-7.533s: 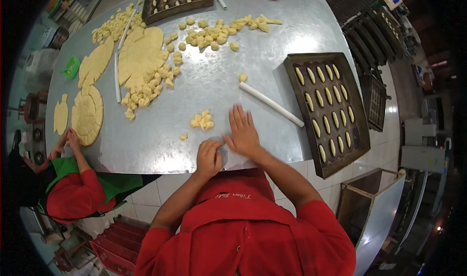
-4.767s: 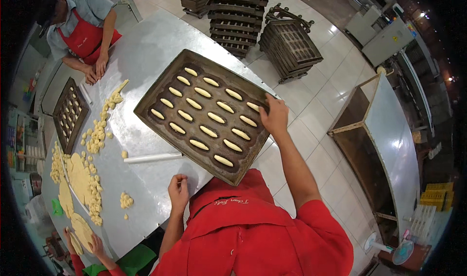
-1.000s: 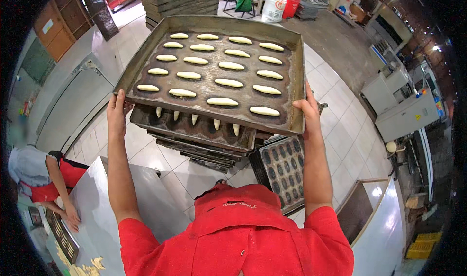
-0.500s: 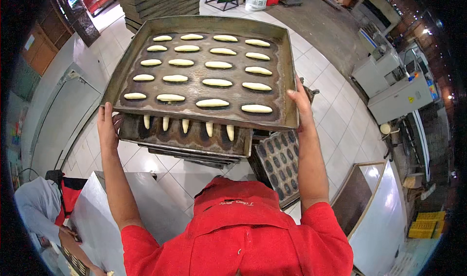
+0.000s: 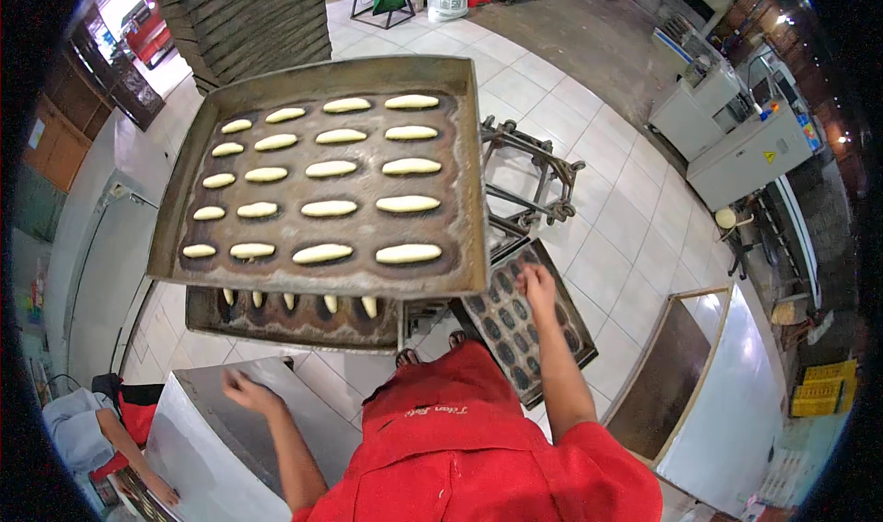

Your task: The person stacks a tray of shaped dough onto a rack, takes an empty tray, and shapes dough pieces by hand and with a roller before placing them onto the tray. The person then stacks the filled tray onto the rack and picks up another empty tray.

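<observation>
A large dark metal baking tray (image 5: 294,186) carries rows of pale, spindle-shaped dough pieces (image 5: 328,207). It sits over another tray (image 5: 276,333), whose dough pieces show in part past its near edge. Neither of my hands touches these trays. My left hand (image 5: 253,393) is in the air left of my apron, above a grey metal surface, its fingers loosely spread and holding nothing. To the right, my right hand (image 5: 536,290) hovers over a lower tray (image 5: 515,324) marked with dark ovals and bearing no dough. Its fingers are slightly bent and look to hold nothing.
A wheeled metal frame (image 5: 538,177) stands right of the loaded tray. Behind it rises a tall stack of dark trays (image 5: 248,21). A metal-sided box (image 5: 708,384) is at the right. At lower left a co-worker's arm (image 5: 133,453) reaches toward another tray.
Both hands have let go of the large tray, which now rests on the tray below. My left hand has drawn back toward me, and my right has dropped over the dough-free tray.
</observation>
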{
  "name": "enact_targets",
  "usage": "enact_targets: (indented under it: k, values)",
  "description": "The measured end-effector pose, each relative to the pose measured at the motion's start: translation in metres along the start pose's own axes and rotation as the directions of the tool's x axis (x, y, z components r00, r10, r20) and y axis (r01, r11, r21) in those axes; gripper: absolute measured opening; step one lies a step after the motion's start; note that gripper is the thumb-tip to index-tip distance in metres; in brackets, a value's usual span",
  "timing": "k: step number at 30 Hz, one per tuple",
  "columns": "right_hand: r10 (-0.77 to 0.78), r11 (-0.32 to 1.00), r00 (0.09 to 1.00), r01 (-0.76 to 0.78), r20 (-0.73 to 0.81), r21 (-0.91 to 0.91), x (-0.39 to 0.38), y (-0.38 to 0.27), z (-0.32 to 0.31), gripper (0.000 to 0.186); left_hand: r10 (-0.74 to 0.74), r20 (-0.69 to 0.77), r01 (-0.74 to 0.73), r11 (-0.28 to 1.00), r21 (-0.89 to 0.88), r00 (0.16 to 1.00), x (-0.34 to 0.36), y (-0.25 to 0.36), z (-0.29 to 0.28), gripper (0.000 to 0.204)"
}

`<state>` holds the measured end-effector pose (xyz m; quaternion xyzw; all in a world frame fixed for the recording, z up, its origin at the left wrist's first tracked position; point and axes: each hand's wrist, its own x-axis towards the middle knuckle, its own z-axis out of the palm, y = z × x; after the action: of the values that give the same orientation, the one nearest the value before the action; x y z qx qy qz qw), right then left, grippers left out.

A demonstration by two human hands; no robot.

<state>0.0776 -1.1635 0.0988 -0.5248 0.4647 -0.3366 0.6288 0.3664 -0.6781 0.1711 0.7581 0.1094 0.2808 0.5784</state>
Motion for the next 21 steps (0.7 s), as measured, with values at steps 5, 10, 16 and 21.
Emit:
enact_targets:
  k: [5, 10, 16, 21]
  values:
    - [-0.062, 0.925, 0.998, 0.060, 0.008, -0.376, 0.015, 0.111, -0.032, 0.034, -0.279, 0.449, 0.207, 0.957, 0.203, 0.849, -0.151, -0.139, -0.072, 0.027]
    - [0.129, 0.680, 0.949, 0.125, 0.287, -0.722, 0.023, 0.115, -0.020, 0.033, -0.596, 0.680, -0.184, 0.679, 0.711, 0.427, -0.260, -0.227, -0.176, 0.023]
    - [0.226, 0.338, 0.717, 0.577, 0.659, -0.743, 0.087, 0.154, 0.006, 0.036, -0.720, 0.479, 0.467, 0.692, 0.551, 0.502, -0.315, -0.100, -0.207, 0.027]
    - [0.599, -0.030, 0.597, 0.683, 0.534, -0.730, 0.139, 0.148, 0.040, 0.079, -0.606, 0.189, 0.451, 0.734, 0.508, 0.773, -0.329, -0.016, -0.175, 0.027]
